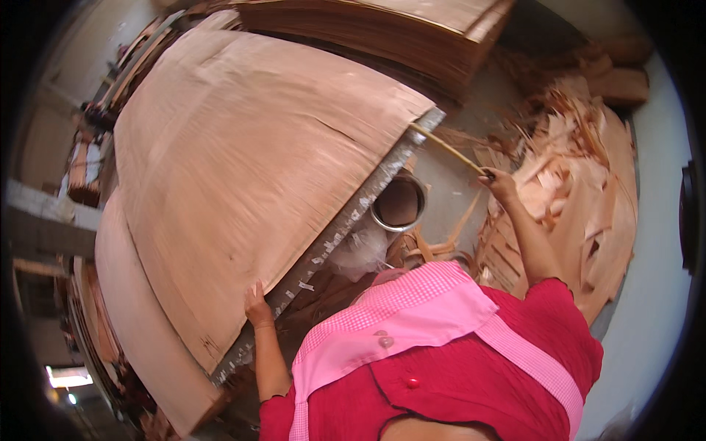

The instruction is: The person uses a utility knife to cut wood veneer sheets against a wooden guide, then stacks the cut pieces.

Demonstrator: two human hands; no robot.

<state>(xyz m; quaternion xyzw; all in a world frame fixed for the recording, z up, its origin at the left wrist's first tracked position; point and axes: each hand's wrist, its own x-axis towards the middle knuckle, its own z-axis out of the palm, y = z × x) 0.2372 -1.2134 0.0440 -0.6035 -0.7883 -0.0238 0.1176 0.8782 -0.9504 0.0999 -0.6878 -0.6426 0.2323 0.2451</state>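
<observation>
A large, light-brown wood veneer sheet (pixel 272 140) spreads before me, with a few cracks along its grain. My left hand (pixel 257 305) lies on its near edge, fingers stretched out. Out to the right, my right hand (pixel 500 185) is closed around the dark end of a thin yellowish stick (pixel 448 149). The stick's far end meets the sheet's right corner; whether it lies on or under the veneer, I cannot tell. Below the sheet's near side shows a grey table edge (pixel 346 235) spotted with white bits.
A thick stack of veneer (pixel 382 37) stands at the back. Torn veneer scraps (pixel 566 184) are heaped along the right wall. Below the table edge are a round metal-rimmed container (pixel 420 209) and a clear plastic bag (pixel 358 250). Another veneer sheet (pixel 140 316) juts out at the left.
</observation>
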